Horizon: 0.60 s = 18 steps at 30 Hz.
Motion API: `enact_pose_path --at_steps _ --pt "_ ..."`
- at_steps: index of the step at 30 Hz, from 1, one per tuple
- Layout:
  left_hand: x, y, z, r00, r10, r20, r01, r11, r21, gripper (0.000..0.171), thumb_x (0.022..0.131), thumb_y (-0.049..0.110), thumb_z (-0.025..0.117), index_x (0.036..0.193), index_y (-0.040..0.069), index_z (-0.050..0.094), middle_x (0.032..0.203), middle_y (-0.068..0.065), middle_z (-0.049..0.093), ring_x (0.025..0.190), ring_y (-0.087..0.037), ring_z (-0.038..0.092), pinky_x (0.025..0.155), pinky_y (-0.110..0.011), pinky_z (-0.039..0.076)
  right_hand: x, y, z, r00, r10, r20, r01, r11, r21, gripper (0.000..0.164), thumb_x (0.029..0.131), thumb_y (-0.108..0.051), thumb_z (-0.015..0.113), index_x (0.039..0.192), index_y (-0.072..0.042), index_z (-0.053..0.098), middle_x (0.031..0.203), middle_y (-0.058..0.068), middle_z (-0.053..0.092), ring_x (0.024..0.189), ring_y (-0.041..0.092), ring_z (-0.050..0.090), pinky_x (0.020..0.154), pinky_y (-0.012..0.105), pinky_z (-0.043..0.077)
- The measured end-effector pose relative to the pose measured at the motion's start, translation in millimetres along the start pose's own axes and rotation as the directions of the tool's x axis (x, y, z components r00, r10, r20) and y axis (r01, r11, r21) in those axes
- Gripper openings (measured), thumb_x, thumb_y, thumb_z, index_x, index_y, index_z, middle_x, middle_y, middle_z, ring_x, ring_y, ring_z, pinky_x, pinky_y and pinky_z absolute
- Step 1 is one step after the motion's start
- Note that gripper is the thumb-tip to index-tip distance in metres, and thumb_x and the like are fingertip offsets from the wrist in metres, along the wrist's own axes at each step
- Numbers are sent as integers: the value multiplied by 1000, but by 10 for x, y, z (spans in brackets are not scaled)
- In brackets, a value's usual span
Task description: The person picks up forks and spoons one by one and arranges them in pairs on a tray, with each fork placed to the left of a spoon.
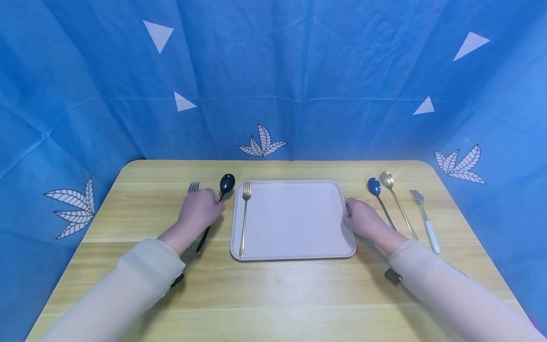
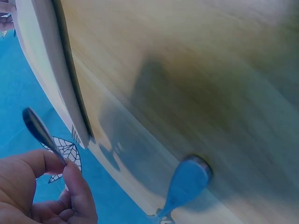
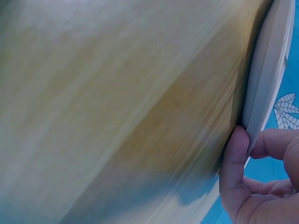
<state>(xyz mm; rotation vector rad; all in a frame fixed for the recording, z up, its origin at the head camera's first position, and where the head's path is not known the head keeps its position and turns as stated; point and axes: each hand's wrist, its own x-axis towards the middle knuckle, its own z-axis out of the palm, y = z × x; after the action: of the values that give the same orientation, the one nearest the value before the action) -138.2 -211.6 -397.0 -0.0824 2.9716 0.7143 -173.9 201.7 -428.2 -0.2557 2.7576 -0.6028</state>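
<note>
My left hand [image 1: 201, 208] pinches the handle of a black spoon [image 1: 227, 183] between thumb and index finger, just left of the tray. In the left wrist view the spoon [image 2: 37, 127] is raised off the table. Under that hand lies a fork, its tines [image 1: 193, 187] showing past the knuckles and its light blue handle [image 2: 189, 183] in the left wrist view. My right hand [image 1: 363, 219] grips the right rim of the pale tray [image 1: 295, 221], thumb and index finger on its edge [image 3: 267, 70]. A gold fork [image 1: 244, 216] lies lengthwise along the tray's left side.
Right of the tray lie a dark spoon with a blue-looking bowl [image 1: 374, 186], a gold spoon [image 1: 387, 180] and a knife with a light blue handle [image 1: 431, 235]. A blue curtain [image 1: 299, 80] hangs behind the wooden table [image 1: 273, 294].
</note>
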Motion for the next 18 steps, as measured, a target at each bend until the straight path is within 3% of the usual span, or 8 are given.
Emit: enact_pose_path --at_steps 10,18 --pt "31 126 51 999 -32 34 33 998 -44 39 84 10 55 52 17 34 48 5 25 44 -12 27 47 -28 27 -4 -2 -7 1000 8 9 -9 1000 10 51 90 -7 60 134 15 45 106 25 65 96 36 64 84 47 55" --pt "55 214 103 1000 -24 13 25 999 -48 40 85 13 57 52 17 35 48 6 27 43 -13 31 46 -29 27 -4 0 -9 1000 14 12 -14 1000 12 53 90 -7 60 135 16 43 104 25 65 95 36 64 84 46 55"
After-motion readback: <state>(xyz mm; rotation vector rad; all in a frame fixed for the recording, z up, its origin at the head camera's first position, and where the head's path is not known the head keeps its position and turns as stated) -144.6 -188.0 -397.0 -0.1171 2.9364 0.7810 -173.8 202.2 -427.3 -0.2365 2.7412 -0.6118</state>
